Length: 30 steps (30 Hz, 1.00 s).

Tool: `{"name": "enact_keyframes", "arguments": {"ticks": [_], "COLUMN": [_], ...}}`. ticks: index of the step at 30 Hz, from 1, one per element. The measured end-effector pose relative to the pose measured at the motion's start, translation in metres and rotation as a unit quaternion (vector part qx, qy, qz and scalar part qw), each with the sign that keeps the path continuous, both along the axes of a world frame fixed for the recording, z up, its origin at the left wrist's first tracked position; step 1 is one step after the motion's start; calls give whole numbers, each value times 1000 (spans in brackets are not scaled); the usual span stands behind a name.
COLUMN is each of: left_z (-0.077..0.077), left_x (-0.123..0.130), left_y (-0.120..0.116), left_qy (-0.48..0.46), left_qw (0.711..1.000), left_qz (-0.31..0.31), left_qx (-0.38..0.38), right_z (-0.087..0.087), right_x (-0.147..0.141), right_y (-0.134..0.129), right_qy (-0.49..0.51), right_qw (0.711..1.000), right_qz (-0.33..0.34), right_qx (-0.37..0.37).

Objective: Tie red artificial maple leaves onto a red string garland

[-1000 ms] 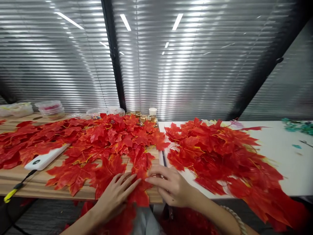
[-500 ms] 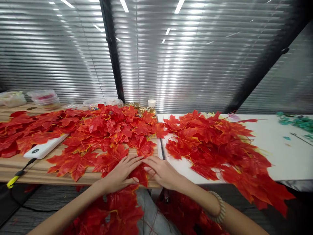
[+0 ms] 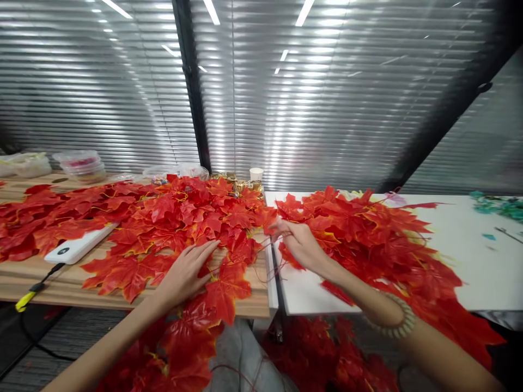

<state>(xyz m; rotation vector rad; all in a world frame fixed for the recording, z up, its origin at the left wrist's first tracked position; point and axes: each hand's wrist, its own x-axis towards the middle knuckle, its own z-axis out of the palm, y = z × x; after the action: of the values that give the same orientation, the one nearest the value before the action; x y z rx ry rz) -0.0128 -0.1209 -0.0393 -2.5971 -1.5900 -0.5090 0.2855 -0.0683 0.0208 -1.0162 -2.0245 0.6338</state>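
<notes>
My left hand (image 3: 188,273) lies with fingers stretched out over red artificial maple leaves (image 3: 163,209) at the wooden table's front. One leaf (image 3: 227,288) with yellow edges spreads just right of its fingertips. My right hand (image 3: 301,246) is raised over the gap between the tables, its thumb and fingers pinched together. Thin red string (image 3: 261,251) runs from that pinch toward the leaves on the left. More leafy strands (image 3: 192,343) hang over the front edge and rest about my lap.
A second leaf pile (image 3: 368,234) covers part of the white table (image 3: 482,272). A white power bank (image 3: 79,245) with a cable lies at left. Plastic tubs (image 3: 79,165), a paper cup (image 3: 256,173) and gold packets (image 3: 248,189) stand at the back. Teal scraps (image 3: 498,204) lie far right.
My hands have parted. The right one moved up and to the right, drawing out red string; the left one shifted slightly left and stays on the leaves.
</notes>
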Motion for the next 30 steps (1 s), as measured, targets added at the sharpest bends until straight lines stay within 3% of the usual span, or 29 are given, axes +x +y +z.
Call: {"name": "enact_keyframes", "arguments": {"ticks": [4,7,10,15,18,22,30], "left_z": [-1,-9,-15,-19,-18,-15,-11], "left_x": [-3,-5,-7,-11,-11,-9,-12], "left_y": [11,18,23,23,24,26,20], "left_qy": [-105,-180,-186,-181,-129,-66,-57], "left_qw": [990,978,976,980,989,997,993], "left_qz": [56,92,113,85,65,29,-13], "left_qx": [-77,-54,-16,2,-12,31,100], "right_z": [39,71,102,143,155,160,163], "right_x": [4,9,15,27,32,35,52], "right_y": [16,21,21,21,25,30,27], "right_qy": [48,35,9,-3,-24,-53,-80], "right_qw": [998,996,991,983,979,973,979], "right_qz": [-46,-72,-90,-129,-140,-153,-156], "right_qx": [-17,37,102,133,149,162,105]}}
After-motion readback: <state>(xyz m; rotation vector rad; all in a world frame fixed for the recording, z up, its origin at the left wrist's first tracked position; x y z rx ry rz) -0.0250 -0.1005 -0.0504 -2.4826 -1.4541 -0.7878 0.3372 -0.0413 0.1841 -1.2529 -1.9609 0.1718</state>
